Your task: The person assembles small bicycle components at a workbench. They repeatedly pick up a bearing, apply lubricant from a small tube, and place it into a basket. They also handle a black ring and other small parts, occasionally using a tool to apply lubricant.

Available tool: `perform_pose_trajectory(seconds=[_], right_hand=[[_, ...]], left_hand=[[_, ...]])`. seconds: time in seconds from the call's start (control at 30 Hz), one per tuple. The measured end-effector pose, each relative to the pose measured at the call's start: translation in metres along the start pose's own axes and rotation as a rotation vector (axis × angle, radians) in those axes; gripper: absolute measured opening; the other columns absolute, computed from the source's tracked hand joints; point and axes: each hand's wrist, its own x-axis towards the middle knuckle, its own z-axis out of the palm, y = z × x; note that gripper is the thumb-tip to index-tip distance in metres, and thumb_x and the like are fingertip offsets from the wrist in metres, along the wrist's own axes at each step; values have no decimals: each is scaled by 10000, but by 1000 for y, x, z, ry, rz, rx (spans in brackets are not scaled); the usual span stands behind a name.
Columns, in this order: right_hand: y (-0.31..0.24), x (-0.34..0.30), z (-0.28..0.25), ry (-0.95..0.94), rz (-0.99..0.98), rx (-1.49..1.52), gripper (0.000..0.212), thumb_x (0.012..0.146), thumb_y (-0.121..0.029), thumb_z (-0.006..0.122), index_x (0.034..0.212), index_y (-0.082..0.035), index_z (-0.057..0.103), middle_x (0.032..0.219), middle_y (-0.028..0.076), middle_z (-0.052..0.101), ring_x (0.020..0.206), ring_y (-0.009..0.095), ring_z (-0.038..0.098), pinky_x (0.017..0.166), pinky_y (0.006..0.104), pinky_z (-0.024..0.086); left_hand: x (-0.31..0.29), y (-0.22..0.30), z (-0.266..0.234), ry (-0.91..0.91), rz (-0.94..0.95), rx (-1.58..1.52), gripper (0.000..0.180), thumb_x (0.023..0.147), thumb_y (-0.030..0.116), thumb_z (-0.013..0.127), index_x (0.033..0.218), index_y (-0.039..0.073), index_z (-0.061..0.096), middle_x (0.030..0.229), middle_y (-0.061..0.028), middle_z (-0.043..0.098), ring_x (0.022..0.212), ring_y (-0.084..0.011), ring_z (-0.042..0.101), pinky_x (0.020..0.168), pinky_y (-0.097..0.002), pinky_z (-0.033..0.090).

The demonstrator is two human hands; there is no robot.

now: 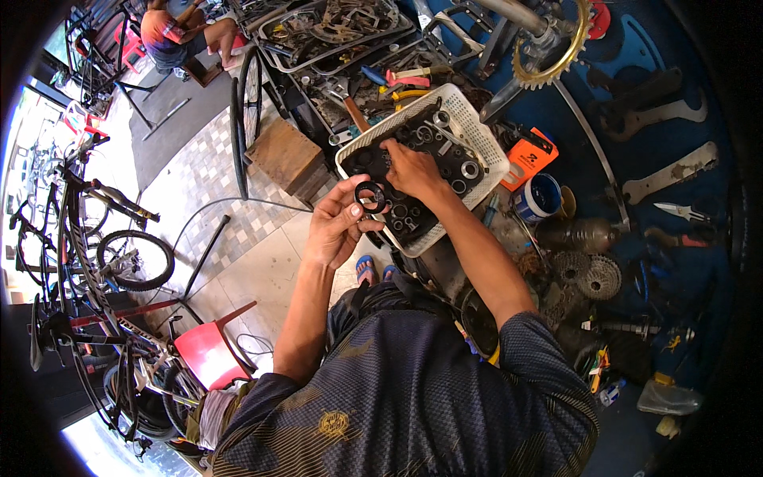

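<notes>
Between the thumb and fingers of my left hand (338, 222) is a black ring (369, 197), held up at the near left edge of a white plastic basket (486, 139). My right hand (413, 171) reaches into that basket, its fingers curled down among small parts. Whatever those fingertips may grip is hidden. Around them on the basket's dark bottom lie several metal and black rings, including a silver ring (470, 169), along with nuts and small cylindrical pieces.
Behind the basket stands a tray (334, 36) heaped with parts. To the right are an orange bottle (528, 159), a blue tub (540, 196), cassette sprockets (598, 277) and a golden chainring (552, 75). A wooden block (284, 159), red chair (211, 354) and bicycles stand left; a person sits far left.
</notes>
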Motion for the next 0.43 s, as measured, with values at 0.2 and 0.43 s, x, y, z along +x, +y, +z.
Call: perform_pose_trajectory(seconds=[0.2, 0.43], right_hand=[[4, -9, -15, -61, 147, 213, 564, 812, -90, 723, 1319, -97, 477, 917, 103, 697, 861, 349, 708, 734, 471, 547], [-22, -19, -68, 135, 37, 534, 586, 797, -75, 747, 1316, -82, 474, 856, 80, 671, 771, 260, 699, 700, 399, 529]], left_hand=[[3, -3, -3, 61, -20, 17, 525, 1009, 238, 654, 1433, -13, 475, 1265, -179, 647, 1065, -305, 707, 799, -361, 650], [12, -5, -1, 70, -48, 11, 460, 1020, 149, 627, 1420, -26, 481, 1203, -136, 655, 1082, -329, 707, 834, -401, 658]])
